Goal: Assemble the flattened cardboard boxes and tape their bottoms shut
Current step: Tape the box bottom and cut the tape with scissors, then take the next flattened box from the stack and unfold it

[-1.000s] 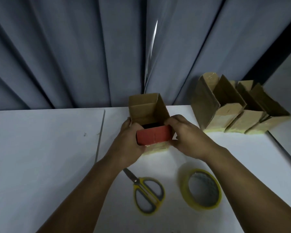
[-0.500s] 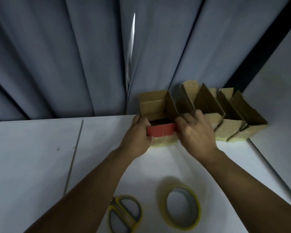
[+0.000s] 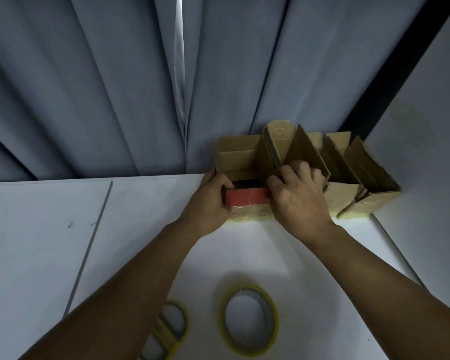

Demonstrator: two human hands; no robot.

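An assembled cardboard box (image 3: 238,157) with a red front flap and yellow tape along its bottom stands upright at the table's far edge, against a row of other assembled boxes (image 3: 353,172). My left hand (image 3: 208,203) grips the box's left side, thumb curled over the front rim. My right hand (image 3: 299,196) grips its right side, fingers curled over the wall next to the neighbouring box. A roll of yellow tape (image 3: 248,319) lies flat near me, with yellow-handled scissors (image 3: 168,331) to its left.
The white table (image 3: 50,242) has a seam running toward me on the left. Grey curtains (image 3: 115,87) hang right behind the boxes. A pale wall (image 3: 421,139) closes the right side beyond the table's right edge.
Both hands have slid the red-flapped box away from me and to the right, until it sits against the row of other boxes at the back.
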